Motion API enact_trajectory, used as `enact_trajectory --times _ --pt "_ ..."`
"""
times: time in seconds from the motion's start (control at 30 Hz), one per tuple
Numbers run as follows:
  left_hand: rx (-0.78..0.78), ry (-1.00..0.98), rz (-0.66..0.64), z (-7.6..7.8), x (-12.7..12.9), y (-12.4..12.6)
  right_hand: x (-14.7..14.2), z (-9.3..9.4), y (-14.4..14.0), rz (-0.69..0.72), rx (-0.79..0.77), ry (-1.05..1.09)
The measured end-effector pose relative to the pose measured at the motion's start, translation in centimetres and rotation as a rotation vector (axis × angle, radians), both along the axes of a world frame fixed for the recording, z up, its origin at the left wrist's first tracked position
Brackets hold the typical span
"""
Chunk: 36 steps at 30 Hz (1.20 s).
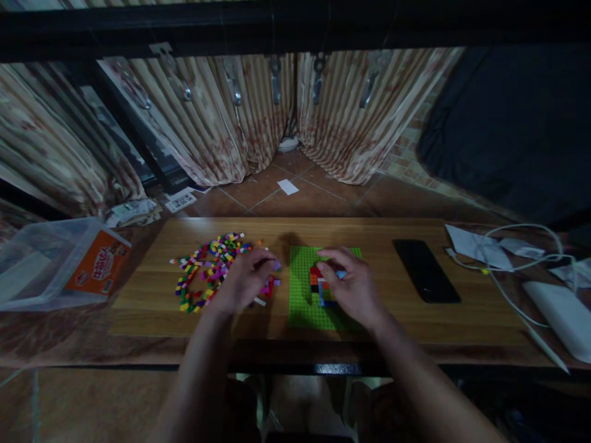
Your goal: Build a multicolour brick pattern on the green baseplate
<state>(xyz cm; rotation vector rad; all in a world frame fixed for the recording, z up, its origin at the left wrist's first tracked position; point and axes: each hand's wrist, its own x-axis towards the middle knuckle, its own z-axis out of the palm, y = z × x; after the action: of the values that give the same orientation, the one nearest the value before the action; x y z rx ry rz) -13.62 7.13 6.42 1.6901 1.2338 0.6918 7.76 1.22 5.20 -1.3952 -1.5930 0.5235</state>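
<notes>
L hand (244, 280) mid-frame, fingers curled over loose bricks (207, 271), grip unclear. R hand (348, 283) pinches small pale brick (340, 274) over green baseplate (302, 295), center frame.

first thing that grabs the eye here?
The bright green baseplate at the middle of the wooden table, with the right hand over a small stack of coloured bricks on it. Left of it, the left hand rests on a scattered brick pile.
</notes>
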Motion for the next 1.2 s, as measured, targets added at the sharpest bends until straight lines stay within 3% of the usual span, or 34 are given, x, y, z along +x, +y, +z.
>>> enact_trajectory --times 0.07,0.2,0.57,0.67,0.83,0.93,1.2 --pt "-0.097 -0.223 -0.043 -0.9 3.5 -0.5 1.3 -0.2 0.1 0.028 -0.082 0.002" --pt "-0.215 -0.384 -0.092 -2.4 7.6 -1.0 2.8 -0.7 -0.1 0.141 -0.132 -0.075" --pt "-0.225 -0.398 -0.118 -3.4 9.3 -1.2 4.2 -0.5 -0.4 0.192 -0.15 -0.129" --pt "-0.113 -0.306 -0.106 -3.8 9.3 -1.0 4.9 -0.8 -0.2 0.159 -0.134 -0.196" --pt "0.256 0.098 -0.057 -3.7 8.6 -1.2 5.8 -1.8 0.0 0.109 -0.124 -0.308" --pt "0.406 0.222 -0.091 -3.8 8.4 -1.6 5.7 -2.3 0.2 0.095 -0.145 -0.334" --pt "0.508 0.314 -0.174 -4.6 8.7 -2.1 5.5 -2.4 0.6 0.091 -0.165 -0.323"
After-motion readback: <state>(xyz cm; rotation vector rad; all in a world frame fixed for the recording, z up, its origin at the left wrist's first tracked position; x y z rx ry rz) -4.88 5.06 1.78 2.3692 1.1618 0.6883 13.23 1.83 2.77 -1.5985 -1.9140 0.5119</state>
